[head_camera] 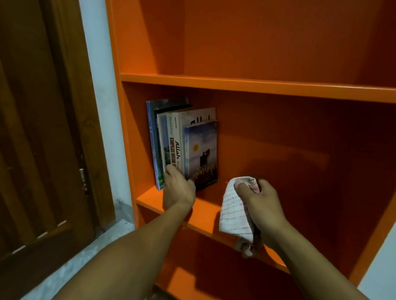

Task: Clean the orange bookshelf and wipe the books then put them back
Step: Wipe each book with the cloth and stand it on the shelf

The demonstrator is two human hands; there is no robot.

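Note:
The orange bookshelf (pixel 270 86) fills the view. On its middle shelf, several books (pixel 201 150) stand upright against the left wall; the rightmost shows a sunset cover. My left hand (pixel 178 189) rests on the lower spines of the books, fingers curled around them. My right hand (pixel 263 202) is to the right of the books, closed on a white checked cloth (pixel 233 213) that hangs down over the shelf's front edge. The right part of this shelf is bare.
A dark wooden door (pixel 24 133) stands to the left, with a strip of white wall (pixel 101 92) between it and the shelf. The upper shelf holds nothing. A lower shelf (pixel 214 296) and grey floor (pixel 71 270) lie below.

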